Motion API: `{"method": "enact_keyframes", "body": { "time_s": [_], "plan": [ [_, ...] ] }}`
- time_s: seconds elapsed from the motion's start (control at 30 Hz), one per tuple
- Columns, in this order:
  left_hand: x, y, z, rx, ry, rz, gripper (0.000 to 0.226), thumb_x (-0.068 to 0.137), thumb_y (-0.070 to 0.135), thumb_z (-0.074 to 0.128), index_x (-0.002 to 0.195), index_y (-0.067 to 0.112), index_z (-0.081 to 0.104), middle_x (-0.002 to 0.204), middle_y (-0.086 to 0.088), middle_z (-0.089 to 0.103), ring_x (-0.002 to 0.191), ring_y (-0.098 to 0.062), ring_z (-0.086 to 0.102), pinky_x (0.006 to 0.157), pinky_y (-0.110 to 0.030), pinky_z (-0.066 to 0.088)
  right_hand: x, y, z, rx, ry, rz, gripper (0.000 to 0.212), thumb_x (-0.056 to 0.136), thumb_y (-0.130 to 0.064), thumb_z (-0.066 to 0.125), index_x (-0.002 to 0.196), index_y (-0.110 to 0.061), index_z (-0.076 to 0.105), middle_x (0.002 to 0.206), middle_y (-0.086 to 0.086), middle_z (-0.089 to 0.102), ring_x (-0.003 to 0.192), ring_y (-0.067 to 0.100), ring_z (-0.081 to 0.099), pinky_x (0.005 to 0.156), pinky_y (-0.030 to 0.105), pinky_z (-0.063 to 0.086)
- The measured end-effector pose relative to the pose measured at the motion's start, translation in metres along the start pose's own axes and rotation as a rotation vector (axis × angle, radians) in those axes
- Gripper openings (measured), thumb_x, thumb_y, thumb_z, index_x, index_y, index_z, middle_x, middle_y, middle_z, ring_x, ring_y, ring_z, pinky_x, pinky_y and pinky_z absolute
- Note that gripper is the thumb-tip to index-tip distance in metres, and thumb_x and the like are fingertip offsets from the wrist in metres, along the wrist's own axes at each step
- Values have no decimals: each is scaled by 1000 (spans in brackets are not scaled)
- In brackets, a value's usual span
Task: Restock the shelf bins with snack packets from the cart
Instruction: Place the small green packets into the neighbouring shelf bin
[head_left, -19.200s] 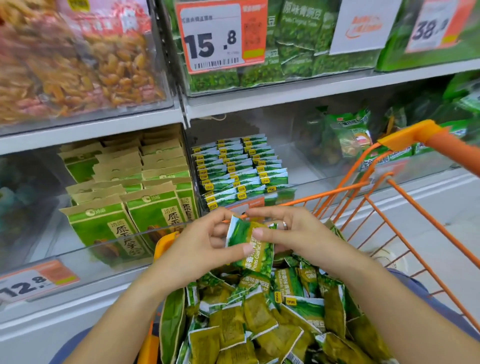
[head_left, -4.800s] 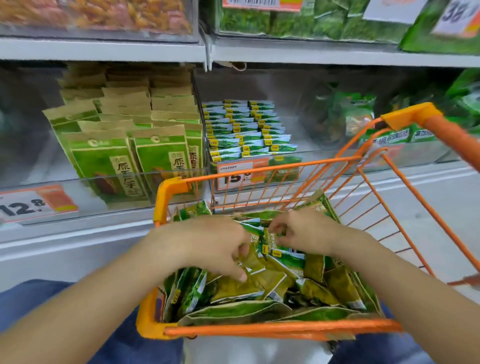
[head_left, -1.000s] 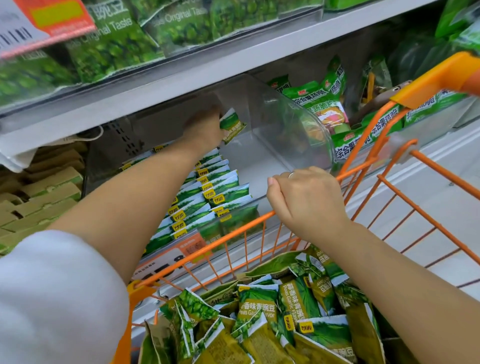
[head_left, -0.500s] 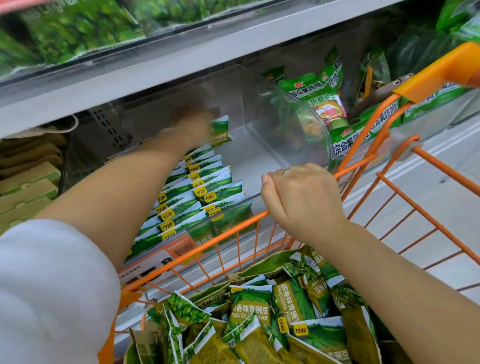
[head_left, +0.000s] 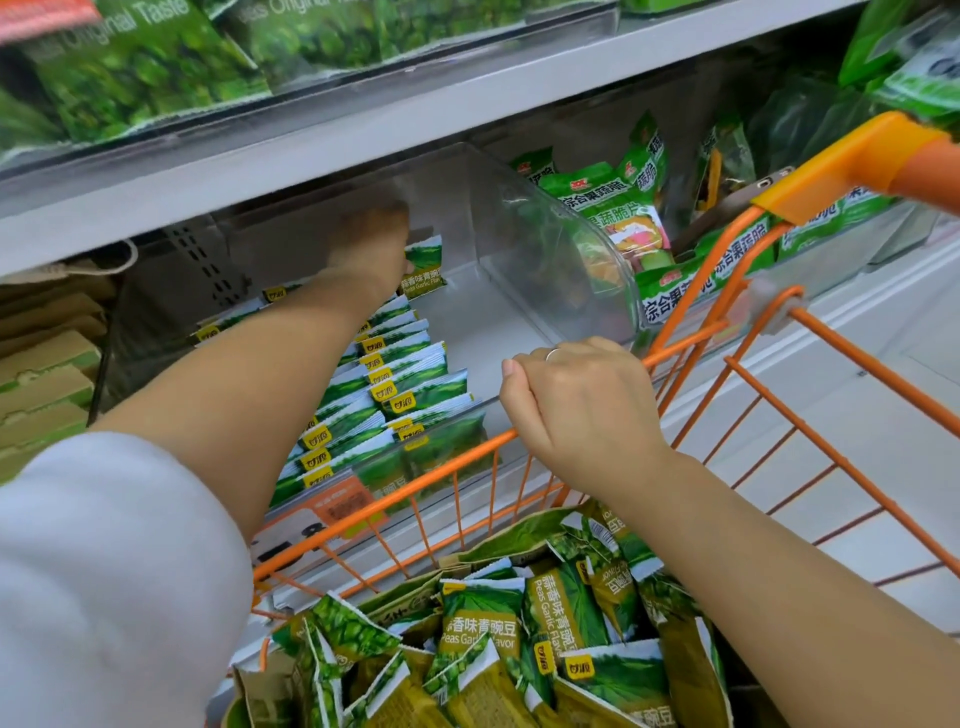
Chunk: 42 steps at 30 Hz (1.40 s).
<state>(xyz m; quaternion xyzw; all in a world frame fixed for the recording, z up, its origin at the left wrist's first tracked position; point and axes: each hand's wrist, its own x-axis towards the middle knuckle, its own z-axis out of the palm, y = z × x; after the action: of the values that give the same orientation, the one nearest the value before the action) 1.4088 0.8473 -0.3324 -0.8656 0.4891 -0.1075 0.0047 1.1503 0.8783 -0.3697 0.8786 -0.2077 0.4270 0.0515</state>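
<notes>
Shelving is filling the upper frame; her left hand is gripping a green packet upright in the clear bin, while her right hand is clenching the cart rim.

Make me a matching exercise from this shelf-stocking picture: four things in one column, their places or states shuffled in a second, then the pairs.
1. left hand
2. right hand
3. loose packets
4. clear bin

A. heaped in the cart
B. on the shelf, right side bare
C. grips the cart's orange rim
D. deep in the bin, at an upright packet

Pairs: 1-D, 2-C, 3-A, 4-B
</notes>
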Motion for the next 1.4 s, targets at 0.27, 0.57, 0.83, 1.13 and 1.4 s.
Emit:
{"method": "enact_keyframes", "body": {
  "time_s": [0.27, 0.57, 0.83, 1.13, 1.4],
  "plan": [
    [-87, 15, -60, -454, 204, -119, 13, 91, 38, 60, 92, 25, 56, 84, 3, 60, 88, -24, 59, 67, -29, 38, 12, -3, -21, 138, -400, 149, 38, 95, -35, 39, 74, -17, 65, 64, -1, 60, 60, 22, 55, 54, 29, 40],
    [-276, 31, -66, -484, -484, 530, 28, 86, 39, 68, 110, 24, 64, 90, 12, 67, 80, -4, 60, 72, -21, 44, 16, -41, -93, 25, -791, -60, 25, 96, -34, 45, 116, -26, 59, 121, -2, 55, 102, 24, 58, 74, 34, 45],
    [-295, 45, -27, -142, -671, 703, 54, 80, 40, 73, 128, 22, 55, 120, -2, 55, 117, -22, 47, 88, -36, 45, -15, -59, -124, 91, -993, -48, 27, 95, -47, 42, 112, -34, 58, 105, -8, 67, 98, 16, 62, 88, 38, 47],
    [-295, 44, -57, -1000, 348, 278, 23, 81, 39, 66, 82, 29, 45, 88, 12, 57, 89, -10, 55, 75, -30, 45, -6, -62, -133, 824, -1082, 947, 74, 78, -73, 34, 88, -11, 73, 80, 4, 75, 77, 13, 72, 71, 28, 58],
    [-294, 44, -65, -1152, 278, 313, 38, 79, 30, 64, 114, 23, 51, 114, 11, 50, 112, -5, 51, 89, -29, 51, -13, -75, -125, 1354, -803, 1048, 43, 79, -40, 69, 109, -9, 70, 116, 28, 59, 109, 32, 63, 87, 34, 56]
  ]
}}
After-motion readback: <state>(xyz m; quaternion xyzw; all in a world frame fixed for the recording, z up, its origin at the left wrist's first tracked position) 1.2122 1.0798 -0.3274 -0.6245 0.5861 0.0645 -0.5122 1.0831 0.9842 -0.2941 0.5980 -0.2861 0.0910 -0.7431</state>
